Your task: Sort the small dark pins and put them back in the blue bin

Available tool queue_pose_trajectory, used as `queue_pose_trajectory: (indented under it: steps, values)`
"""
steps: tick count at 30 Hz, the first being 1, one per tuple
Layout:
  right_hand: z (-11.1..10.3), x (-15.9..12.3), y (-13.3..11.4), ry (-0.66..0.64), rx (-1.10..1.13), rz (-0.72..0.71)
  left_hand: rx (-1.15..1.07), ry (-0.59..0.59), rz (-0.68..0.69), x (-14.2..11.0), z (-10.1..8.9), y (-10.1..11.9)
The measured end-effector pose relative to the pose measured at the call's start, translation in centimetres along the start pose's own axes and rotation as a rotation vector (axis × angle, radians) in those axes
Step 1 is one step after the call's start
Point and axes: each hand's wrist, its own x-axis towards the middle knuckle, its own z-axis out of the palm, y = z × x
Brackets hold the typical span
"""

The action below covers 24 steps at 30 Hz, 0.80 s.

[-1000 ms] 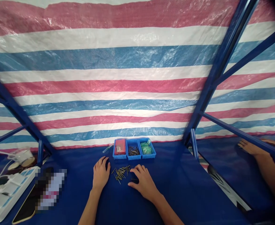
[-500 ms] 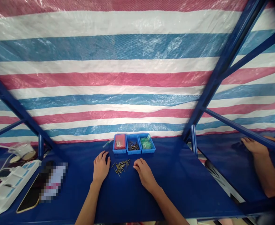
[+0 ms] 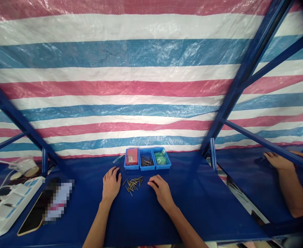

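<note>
A pixelated patch (image 3: 58, 200) is hiding something on the dark tablet (image 3: 32, 220). The power strip (image 3: 9, 210) is running off the left edge. The small metal pins (image 3: 133, 183) are looking too tiny to identify.

A striped tarp (image 3: 120, 79) — red, white, blue — fills the upper frame; blue metal struts (image 3: 240, 79) cross it, above a blue-covered table (image 3: 198, 196), seemingly evenly lit.

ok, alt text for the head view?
Two bare hands rest flat on a blue table, the left hand and right hand either side of a small pile of pins. Three blue bins sit behind, before a striped tarp; another person's hand is far right.
</note>
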Motion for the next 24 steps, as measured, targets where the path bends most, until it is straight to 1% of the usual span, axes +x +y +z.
queue_pose_trajectory:
  steps: [7, 11, 24]
  values:
    - [0.1, 0.0, 0.3, 0.006, 0.128, 0.086, -0.008, 0.003, -0.003, 0.0, 0.4, -0.3]
    - [0.3, 0.2, 0.8, -0.021, 0.138, 0.109, -0.010, 0.015, -0.002, 0.0, 0.5, -0.4]
    - [0.4, 0.2, 1.0, 0.017, 0.138, 0.138, -0.002, 0.011, 0.003, 0.0, 0.3, -0.2]
